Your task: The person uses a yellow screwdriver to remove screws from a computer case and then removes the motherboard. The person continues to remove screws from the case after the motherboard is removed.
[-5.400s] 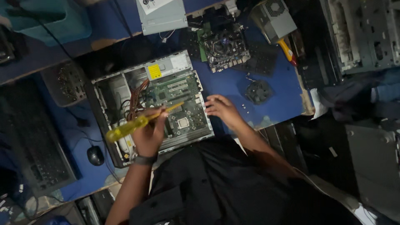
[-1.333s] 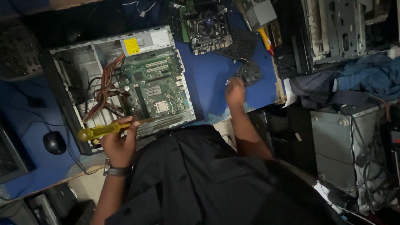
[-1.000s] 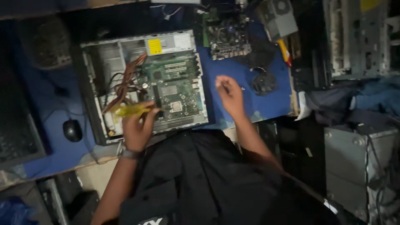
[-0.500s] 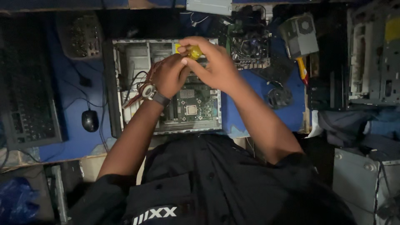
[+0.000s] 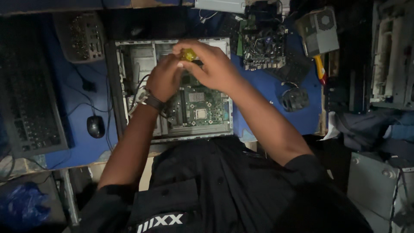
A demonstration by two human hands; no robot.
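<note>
Both hands now meet over the open computer case [image 5: 125,86], left hand [image 5: 166,80] curled, grip unclear, touching right hand [image 5: 211,67] pinching the yellow screwdriver handle [image 5: 188,55], green motherboard [image 5: 200,105] just below, second motherboard [image 5: 263,43] beyond right.

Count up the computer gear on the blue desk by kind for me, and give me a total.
Open computer case: 1
Loose circuit board: 1
Power supply box: 1
Loose fan: 1
Keyboard: 1
Mouse: 1
Yellow-handled screwdriver: 1, gripped by the right hand, left hand beside it
Total: 7
</note>
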